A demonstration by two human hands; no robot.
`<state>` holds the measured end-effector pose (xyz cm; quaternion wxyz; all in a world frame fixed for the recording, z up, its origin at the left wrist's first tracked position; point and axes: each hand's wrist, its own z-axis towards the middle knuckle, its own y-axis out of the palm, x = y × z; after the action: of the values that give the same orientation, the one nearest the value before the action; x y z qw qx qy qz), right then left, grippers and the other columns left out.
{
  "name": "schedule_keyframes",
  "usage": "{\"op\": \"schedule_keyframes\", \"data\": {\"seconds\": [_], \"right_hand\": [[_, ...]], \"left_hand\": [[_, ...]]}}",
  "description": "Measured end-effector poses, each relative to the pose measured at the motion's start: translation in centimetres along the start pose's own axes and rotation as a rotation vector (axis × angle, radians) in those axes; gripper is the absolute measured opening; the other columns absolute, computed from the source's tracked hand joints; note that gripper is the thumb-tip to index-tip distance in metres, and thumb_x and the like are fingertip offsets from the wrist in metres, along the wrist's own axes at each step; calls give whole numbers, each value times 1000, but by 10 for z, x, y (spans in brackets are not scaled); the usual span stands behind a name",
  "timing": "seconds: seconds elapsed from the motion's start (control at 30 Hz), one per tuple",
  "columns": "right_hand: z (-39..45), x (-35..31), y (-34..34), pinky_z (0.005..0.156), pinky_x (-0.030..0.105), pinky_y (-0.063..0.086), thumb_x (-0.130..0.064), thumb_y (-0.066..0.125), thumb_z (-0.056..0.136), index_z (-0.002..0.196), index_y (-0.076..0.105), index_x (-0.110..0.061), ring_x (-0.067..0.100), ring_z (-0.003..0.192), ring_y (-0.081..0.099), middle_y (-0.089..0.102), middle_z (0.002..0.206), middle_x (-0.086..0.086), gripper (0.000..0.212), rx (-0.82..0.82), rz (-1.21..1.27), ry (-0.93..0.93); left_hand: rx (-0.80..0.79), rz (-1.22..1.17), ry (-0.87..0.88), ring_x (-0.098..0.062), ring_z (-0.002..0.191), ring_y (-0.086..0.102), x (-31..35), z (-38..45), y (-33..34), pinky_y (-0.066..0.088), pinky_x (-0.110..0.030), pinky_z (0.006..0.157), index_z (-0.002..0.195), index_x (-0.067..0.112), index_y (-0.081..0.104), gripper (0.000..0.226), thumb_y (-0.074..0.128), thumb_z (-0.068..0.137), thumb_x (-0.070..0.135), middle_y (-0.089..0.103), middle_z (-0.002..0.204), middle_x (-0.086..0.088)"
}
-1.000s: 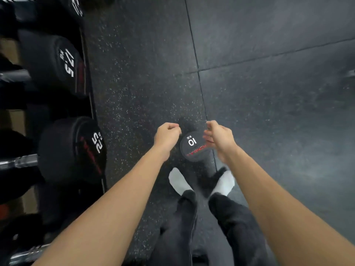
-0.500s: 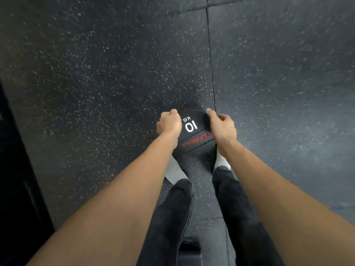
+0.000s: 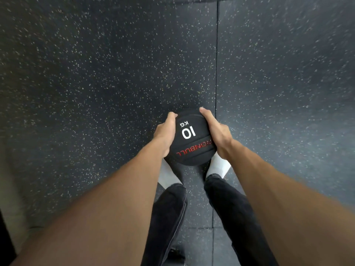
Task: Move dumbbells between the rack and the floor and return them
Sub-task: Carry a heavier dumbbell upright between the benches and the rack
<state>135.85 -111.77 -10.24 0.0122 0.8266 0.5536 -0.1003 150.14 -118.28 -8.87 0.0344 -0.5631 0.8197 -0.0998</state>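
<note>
A black dumbbell [image 3: 190, 139] stands on end, its round top face marked "10 KG" with red lettering turned up toward me. It sits low over the speckled rubber floor [image 3: 96, 83], just ahead of my white-socked feet. My left hand [image 3: 166, 134] grips the left edge of the top head, fingers curled under it. My right hand [image 3: 216, 131] grips the right edge, thumb along the rim. The handle and lower head are hidden beneath the top face. The rack is out of view.
Dark rubber floor tiles fill the view, with a seam [image 3: 216, 64] running straight ahead past the dumbbell's right side. My dark trouser legs [image 3: 169, 217] and white socks [image 3: 218, 166] are directly below the dumbbell. A dark edge [image 3: 4, 242] shows at bottom left.
The view has swung away from the rack and dropped toward the floor. Both hands have closed around the sides of the 10 kg head, which now looks larger and nearer.
</note>
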Motion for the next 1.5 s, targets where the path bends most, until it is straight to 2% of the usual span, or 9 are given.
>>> {"op": "schedule_keyframes", "data": {"seconds": [0.27,0.5,0.63,0.73,0.87,1.03,1.23,1.4,1.5], "right_hand": [[-69,-40,-2,86,41,65,-72,80,69,106,77,-11,23,86,81,83,94,4,72,-84,-130,-100],[-181,-90,10,84,40,65,-82,87,38,97,80,-13,20,84,80,82,94,0,92,-7,-167,-259],[-275,-123,13,84,42,65,-80,89,37,96,80,-12,22,84,80,82,92,2,90,4,-89,-355],[-363,-142,16,86,45,65,-82,90,33,91,81,-11,23,86,79,82,91,3,92,-41,-109,-489],[-498,-175,24,78,41,66,-73,93,35,85,80,-12,22,78,80,82,84,2,80,-73,-100,-711],[-649,-194,53,76,43,67,-78,92,17,92,80,-12,24,81,79,81,90,3,100,-187,-88,-976],[-805,-159,116,78,46,66,-73,91,40,87,76,-7,22,79,80,82,81,0,82,-407,-185,-1275],[-905,-107,188,79,50,66,-54,96,57,93,78,-4,28,80,81,82,85,6,64,-779,-199,-1226],[-944,-68,242,77,53,66,-52,96,57,104,76,1,30,80,80,82,87,9,73,-971,-286,-1147]], "left_hand": [[29,-146,40,-29,87,77,10,-60,-18,63,-40,80,112,15,74,63,50,77,61,80,99,-8],[65,-207,212,-30,89,76,39,-164,-57,60,-38,71,110,18,75,65,47,74,63,79,100,-9],[65,-349,321,-31,86,76,59,-253,-86,61,-41,78,105,19,76,61,56,68,63,80,96,-9],[40,-439,418,-30,78,73,61,-341,-112,58,-42,77,86,20,75,40,58,74,54,80,89,-10],[-17,-534,621,-26,64,71,74,-466,-157,57,-33,67,69,19,71,34,55,84,45,75,73,-7],[-13,-638,958,-22,61,70,64,-616,-228,57,-28,62,68,21,69,35,51,91,40,74,66,-2],[217,-832,1182,-23,59,68,-20,-757,-321,59,-29,58,73,20,66,32,50,94,39,71,69,-3],[509,-945,1209,-27,69,69,-108,-850,-399,59,-40,71,74,21,66,23,60,81,43,74,78,-5],[756,-1084,1173,-28,75,72,-160,-874,-444,59,-41,72,83,19,71,28,65,78,46,77,84,-7]]}}
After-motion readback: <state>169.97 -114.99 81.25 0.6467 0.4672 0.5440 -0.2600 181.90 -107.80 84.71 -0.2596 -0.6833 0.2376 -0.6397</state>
